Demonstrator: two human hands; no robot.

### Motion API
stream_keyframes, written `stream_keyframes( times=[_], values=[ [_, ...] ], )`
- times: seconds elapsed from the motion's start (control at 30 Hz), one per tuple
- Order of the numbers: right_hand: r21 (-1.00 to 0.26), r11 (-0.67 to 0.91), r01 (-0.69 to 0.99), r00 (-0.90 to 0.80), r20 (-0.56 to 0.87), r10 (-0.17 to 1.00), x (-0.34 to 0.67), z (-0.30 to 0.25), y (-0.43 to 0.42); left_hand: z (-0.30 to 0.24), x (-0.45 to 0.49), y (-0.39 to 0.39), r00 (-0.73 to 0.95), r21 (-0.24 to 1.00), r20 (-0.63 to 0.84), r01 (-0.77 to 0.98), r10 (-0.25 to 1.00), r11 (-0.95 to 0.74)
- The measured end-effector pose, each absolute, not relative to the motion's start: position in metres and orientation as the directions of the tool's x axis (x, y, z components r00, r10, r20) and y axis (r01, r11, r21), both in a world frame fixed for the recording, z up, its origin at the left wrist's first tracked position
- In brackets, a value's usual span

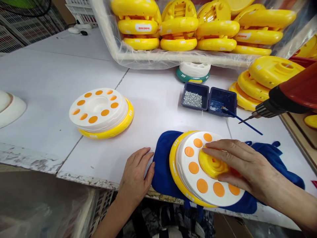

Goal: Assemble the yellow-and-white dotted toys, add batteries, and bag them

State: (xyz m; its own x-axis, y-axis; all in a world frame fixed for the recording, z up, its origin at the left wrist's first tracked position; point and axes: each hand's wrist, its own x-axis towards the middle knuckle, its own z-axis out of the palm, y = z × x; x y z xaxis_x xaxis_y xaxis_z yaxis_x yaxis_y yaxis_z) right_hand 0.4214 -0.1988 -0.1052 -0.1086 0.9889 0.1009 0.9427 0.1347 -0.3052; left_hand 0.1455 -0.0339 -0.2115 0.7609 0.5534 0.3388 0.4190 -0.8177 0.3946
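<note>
1. The right hand (244,162), at the lower right of the frame, has its fingertips and thumb closed around a round yellow plastic cap (214,163).
2. That cap sits in the middle of a round white plastic disc with orange circles (210,182), at lower centre-right, which has a yellow rim around its base and rests tilted on a dark blue cloth (160,162).
3. The left hand (137,170), at lower centre, grips nothing; its fingers are loosely bent and slightly apart, just beside the cloth's left edge.
4. A similar white-and-yellow round unit (98,109) lies left of centre.
5. Right of centre, an open navy plastic box (208,99) holds small silver metal pieces (192,99) in its left half; a thin blue-handled brush (245,123) leans on its right half.
6. A red-and-black power driver (292,89) reaches in from the right edge, bit pointing left.
</note>
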Motion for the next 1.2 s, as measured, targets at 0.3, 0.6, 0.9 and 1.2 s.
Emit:
stream_keyframes(
  times=[0.3,0.6,0.9,1.2],
  values=[
    [-0.076,-0.067,0.995,0.085,0.267,0.960,0.398,-0.114,-0.190,-0.213,0.145,-0.033,0.764,0.381,0.354,0.408,0.539,-0.830],
    [-0.277,0.118,0.954,-0.084,0.132,0.988,0.418,-0.101,-0.204,-0.213,0.148,-0.034,0.756,0.384,0.375,0.400,0.536,-0.832],
    [-0.309,0.061,0.949,0.017,0.242,0.970,0.410,-0.120,-0.199,-0.212,0.146,-0.035,0.757,0.377,0.373,0.405,0.536,-0.833],
    [-0.317,0.053,0.947,0.026,0.239,0.971,0.413,-0.120,-0.211,-0.215,0.147,-0.031,0.743,0.387,0.402,0.392,0.535,-0.835]
  ],
)
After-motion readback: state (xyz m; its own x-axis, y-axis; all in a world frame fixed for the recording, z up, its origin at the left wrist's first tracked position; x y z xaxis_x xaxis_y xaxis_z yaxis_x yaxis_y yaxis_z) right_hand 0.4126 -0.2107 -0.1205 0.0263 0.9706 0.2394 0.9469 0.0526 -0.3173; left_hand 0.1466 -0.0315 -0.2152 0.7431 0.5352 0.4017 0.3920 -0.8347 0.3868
